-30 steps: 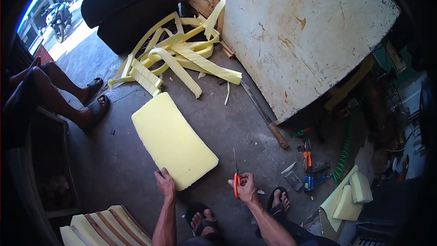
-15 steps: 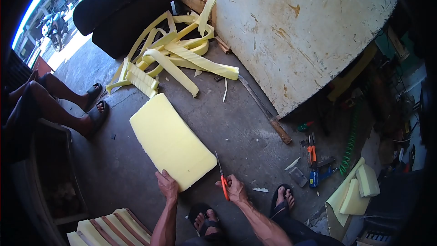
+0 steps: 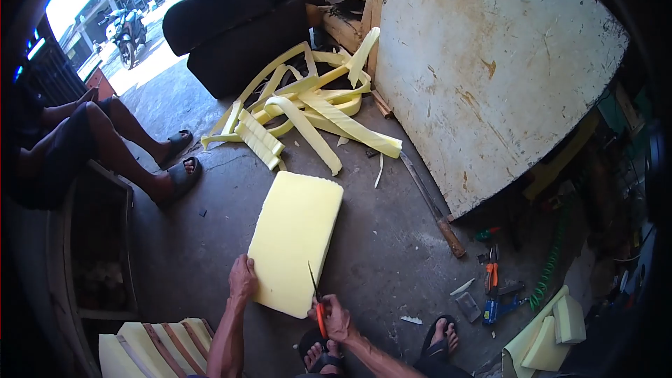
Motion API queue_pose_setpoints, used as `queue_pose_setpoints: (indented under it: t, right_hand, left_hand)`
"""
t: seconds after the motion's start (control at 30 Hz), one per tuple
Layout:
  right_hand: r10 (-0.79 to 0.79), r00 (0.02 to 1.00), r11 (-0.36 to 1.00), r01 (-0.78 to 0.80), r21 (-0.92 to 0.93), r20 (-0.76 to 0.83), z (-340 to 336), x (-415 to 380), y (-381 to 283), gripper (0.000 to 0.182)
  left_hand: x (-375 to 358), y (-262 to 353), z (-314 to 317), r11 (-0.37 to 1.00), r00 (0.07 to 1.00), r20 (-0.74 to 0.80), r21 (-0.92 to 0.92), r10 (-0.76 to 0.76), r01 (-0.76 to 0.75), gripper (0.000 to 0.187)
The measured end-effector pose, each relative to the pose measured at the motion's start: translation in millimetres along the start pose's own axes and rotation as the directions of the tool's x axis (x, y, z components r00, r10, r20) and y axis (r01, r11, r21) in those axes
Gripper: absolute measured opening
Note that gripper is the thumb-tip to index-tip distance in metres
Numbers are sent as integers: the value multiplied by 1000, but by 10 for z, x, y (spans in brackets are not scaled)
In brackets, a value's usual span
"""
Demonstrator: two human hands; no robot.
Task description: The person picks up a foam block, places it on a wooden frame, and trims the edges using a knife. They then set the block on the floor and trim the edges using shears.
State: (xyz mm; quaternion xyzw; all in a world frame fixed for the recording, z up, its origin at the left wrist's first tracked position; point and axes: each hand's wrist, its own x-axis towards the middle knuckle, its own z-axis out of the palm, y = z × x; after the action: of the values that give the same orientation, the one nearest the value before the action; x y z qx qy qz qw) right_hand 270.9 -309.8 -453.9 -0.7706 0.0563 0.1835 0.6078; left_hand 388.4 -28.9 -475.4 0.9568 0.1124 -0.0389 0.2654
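Note:
A thick yellow foam block (image 3: 297,238) with rough-cut edges lies in front of me over the concrete floor. My left hand (image 3: 243,278) grips its left edge near the lower corner. In my right hand (image 3: 334,318) is a pair of scissors (image 3: 321,316) with orange handles, the thin blades pointing up and away from me. The blades overlap the block's lower right edge in this view. My fingers are closed around the handles.
Foam strips (image 3: 301,108) lie heaped beyond the block. A long knife (image 3: 434,206) rests beside a scuffed white board (image 3: 497,77). Pliers (image 3: 492,273) and a blue air tool (image 3: 492,310) are at right. A seated person's sandalled foot (image 3: 183,178) is at left.
The foam block has turned, its far end swinging right, and my left hand moved with it. My right hand brought the scissors left, up to the block's edge. The view shifted too.

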Motion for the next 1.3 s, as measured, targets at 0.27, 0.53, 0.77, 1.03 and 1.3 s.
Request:
queue_pose_setpoints:
  t: [0.27, 0.53, 0.77, 1.03, 1.3]
  right_hand:
    - [-218, 949, 976, 209, -65, -226, -234, -330, -336, 51]
    - [227, 810, 959, -88, 270, -541, -546, -363, 668, 49]
    - [179, 826, 974, -72, 215, -534, -114, -458, 264, 63]
    - [295, 830, 955, -275, 113, -473, -249, -254, 245, 62]
    - [239, 910, 964, -266, -33, -339, -727, -321, 333, 58]
  left_hand:
    - [476, 284, 2, 971, 979, -120, 192, 166, -142, 35]
    - [310, 721, 243, 950, 967, -78, 222, 242, -220, 50]
    - [-879, 1534, 598, 812, 823, 223, 168, 522, -560, 56]
    - [-865, 1583, 563, 765, 797, 253, 232, 549, -600, 51]
    - [-865, 1589, 542, 765, 792, 237, 214, 563, -607, 51]
